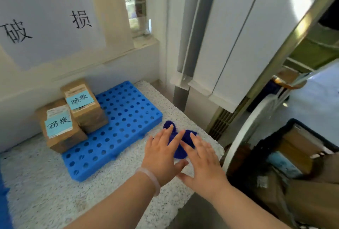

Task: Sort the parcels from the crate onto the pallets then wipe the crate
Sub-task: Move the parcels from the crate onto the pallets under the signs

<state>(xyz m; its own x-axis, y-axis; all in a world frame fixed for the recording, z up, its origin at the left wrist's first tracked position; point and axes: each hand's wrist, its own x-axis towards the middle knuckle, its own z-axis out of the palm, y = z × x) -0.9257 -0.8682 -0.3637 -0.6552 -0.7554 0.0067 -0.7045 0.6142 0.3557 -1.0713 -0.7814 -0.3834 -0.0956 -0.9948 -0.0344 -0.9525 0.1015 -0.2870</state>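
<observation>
1. Speckled pale flooring [45, 192] runs up to a cream wall, and a blue pallet [128, 118] lies on it below a paper sign [49, 25] handwritten in Chinese.
2. Two cardboard parcels already stand on the pallet's far-left corner. The rear parcel [82, 104] touches the front parcel [58, 127], and both carry labels with the same characters as the sign. That much of the sorting looks done.
3. A dark blue cloth [179, 151] lies crumpled on the floor just beside the pallet's near-right corner.
4. The left hand [161, 157] and right hand [203, 164] reach over the cloth, fingers straight and spread, gripping nothing. Their fingertips overlap the cloth, but actual contact cannot be told.
5. A dark-rimmed crate [286, 125] sits well to the right of the pallet. Brown and blue shapes show inside it, possibly parcels; blur hides what they are.
6. Judged from this, either sorting remains or wiping is about to begin. The cloth is not yet lifted, and the crate appears unwiped.
</observation>
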